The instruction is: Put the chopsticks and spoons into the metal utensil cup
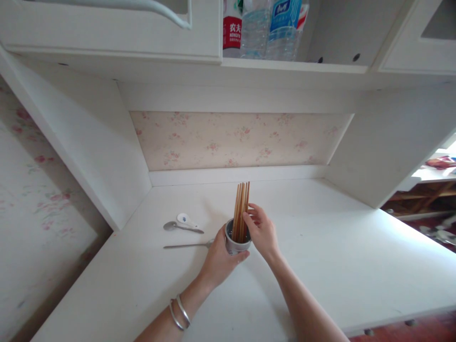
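While the left hand [218,261] grips the round grey-white cup [236,246], the right hand [264,232], pinching thin brown wooden chopsticks [240,213], should be gentle.

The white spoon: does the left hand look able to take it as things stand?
Probably not: the left hand holds the cup. Otherwise the white spoon looks reachable; nothing seems to cover it.

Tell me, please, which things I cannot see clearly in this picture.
In the head view:
Chopsticks: lower ends, hidden inside the cup.
Utensil near the cup: its right end, covered by the left hand.
Bottles: tops, cut off by the upper edge.
Red label: its smallest print, too small to read.
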The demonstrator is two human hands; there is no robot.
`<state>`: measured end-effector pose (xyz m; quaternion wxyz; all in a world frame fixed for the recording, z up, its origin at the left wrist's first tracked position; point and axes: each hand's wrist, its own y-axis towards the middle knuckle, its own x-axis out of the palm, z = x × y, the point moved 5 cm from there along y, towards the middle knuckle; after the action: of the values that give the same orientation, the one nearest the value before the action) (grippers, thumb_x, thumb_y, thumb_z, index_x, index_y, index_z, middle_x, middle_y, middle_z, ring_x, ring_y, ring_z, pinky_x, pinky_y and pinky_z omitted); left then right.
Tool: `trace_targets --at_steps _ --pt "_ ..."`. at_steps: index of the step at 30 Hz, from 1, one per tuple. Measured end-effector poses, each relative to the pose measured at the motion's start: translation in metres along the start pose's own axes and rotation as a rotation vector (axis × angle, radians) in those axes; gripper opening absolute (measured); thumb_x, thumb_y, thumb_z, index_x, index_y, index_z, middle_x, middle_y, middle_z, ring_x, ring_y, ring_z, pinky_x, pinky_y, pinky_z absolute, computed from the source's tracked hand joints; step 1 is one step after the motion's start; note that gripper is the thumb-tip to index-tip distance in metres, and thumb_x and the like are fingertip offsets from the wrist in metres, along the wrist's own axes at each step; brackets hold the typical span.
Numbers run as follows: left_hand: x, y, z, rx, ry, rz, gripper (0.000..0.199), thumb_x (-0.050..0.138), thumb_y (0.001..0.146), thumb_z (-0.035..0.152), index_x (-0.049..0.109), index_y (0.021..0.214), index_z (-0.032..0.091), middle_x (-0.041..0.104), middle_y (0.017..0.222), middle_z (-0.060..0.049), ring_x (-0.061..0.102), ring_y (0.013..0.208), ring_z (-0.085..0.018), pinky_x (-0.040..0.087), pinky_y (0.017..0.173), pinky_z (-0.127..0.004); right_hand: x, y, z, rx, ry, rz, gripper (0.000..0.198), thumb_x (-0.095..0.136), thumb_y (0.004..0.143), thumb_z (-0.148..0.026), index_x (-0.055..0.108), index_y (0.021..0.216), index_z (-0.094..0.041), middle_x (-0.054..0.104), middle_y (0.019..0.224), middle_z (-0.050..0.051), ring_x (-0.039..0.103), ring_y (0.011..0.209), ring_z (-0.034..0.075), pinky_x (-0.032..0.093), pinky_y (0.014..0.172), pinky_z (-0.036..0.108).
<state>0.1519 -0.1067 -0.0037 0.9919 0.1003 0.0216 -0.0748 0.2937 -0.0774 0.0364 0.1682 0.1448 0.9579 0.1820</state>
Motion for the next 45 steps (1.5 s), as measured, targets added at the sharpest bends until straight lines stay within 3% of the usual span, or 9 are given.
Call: trace_targets --at_steps 7,11,15,19,25,31,35,40,45 --pt "-0.004 0.000 -0.001 0.077 0.140 -0.025 0.081 0.082 0.056 0.026 0.047 0.130 0.024 0.056 0.128 -0.011 0.050 0.120 -0.031 0.037 0.103 -0.048 0.010 -0.008 0.011 0.106 0.270 -0.152 0.036 0.056 0.083 -0.048 0.058 0.108 -0.021 0.069 0.095 0.006 0.064 0.083 0.020 0.050 0.070 0.030" --pt "-0.029 -0.001 0.013 0.064 0.331 -0.062 0.082 0.082 0.055 0.039 0.049 0.129 0.022 0.051 0.134 -0.013 0.045 0.125 -0.033 0.034 0.106 -0.049 0.012 -0.011 0.013 0.112 0.229 -0.206 0.033 0.052 0.085 -0.050 0.063 0.093 -0.019 0.066 0.081 0.003 0.059 0.073 0.018 0.044 0.064 0.027" --pt "-0.070 0.004 0.031 0.067 0.575 -0.131 0.048 0.067 0.073 0.046 0.061 0.115 0.023 0.060 0.121 -0.009 0.055 0.113 -0.026 0.041 0.100 -0.040 0.011 -0.010 0.013 0.111 0.224 -0.209 0.035 0.049 0.086 -0.050 0.063 0.091 -0.019 0.062 0.077 0.000 0.054 0.070 0.015 0.040 0.062 0.025" --pt "-0.106 0.009 0.026 0.078 0.820 -0.162 0.027 0.057 0.082 0.040 0.066 0.099 0.022 0.065 0.104 -0.007 0.061 0.091 -0.021 0.047 0.083 -0.033 0.010 -0.009 0.012 0.120 0.219 -0.200 0.037 0.047 0.087 -0.051 0.063 0.088 -0.019 0.058 0.071 -0.001 0.050 0.068 0.015 0.037 0.060 0.025" --pt "-0.119 0.006 0.000 0.078 1.049 -0.306 0.014 0.053 0.081 0.027 0.065 0.080 0.021 0.065 0.086 -0.005 0.059 0.089 -0.023 0.042 0.080 -0.032 0.011 -0.010 0.011 0.119 0.236 -0.194 0.038 0.044 0.088 -0.052 0.060 0.079 -0.019 0.054 0.069 -0.001 0.048 0.068 0.015 0.036 0.062 0.026" --pt "-0.111 0.009 -0.009 0.036 1.010 -0.365 0.017 0.048 0.083 0.023 0.062 0.075 0.020 0.063 0.081 -0.005 0.057 0.083 -0.023 0.039 0.075 -0.030 0.013 -0.011 0.013 0.111 0.238 -0.199 0.039 0.043 0.089 -0.052 0.055 0.072 -0.020 0.050 0.066 -0.002 0.044 0.066 0.014 0.036 0.063 0.025" --pt "-0.108 0.010 -0.001 -0.010 0.950 -0.379 0.017 0.046 0.083 0.025 0.061 0.075 0.019 0.062 0.076 -0.004 0.056 0.075 -0.020 0.037 0.067 -0.028 0.013 -0.011 0.015 0.123 0.243 -0.199 0.038 0.042 0.089 -0.051 0.058 0.076 -0.019 0.051 0.068 -0.002 0.045 0.066 0.014 0.037 0.063 0.025" --pt "-0.110 0.020 0.050 -0.078 0.718 -0.237 0.020 0.053 0.081 0.038 0.060 0.081 0.019 0.059 0.070 0.000 0.054 0.067 -0.016 0.038 0.063 -0.025 0.012 -0.011 0.012 0.124 0.236 -0.198 0.038 0.042 0.089 -0.052 0.058 0.078 -0.020 0.053 0.069 -0.002 0.047 0.069 0.015 0.038 0.064 0.025" --pt "-0.095 0.036 0.110 -0.073 0.276 -0.059 0.028 0.062 0.077 0.043 0.056 0.088 0.017 0.062 0.078 -0.001 0.059 0.076 -0.016 0.048 0.076 -0.029 0.014 -0.013 0.009 0.114 0.234 -0.193 0.037 0.042 0.088 -0.052 0.060 0.083 -0.020 0.056 0.072 -0.001 0.049 0.070 0.016 0.038 0.064 0.026"
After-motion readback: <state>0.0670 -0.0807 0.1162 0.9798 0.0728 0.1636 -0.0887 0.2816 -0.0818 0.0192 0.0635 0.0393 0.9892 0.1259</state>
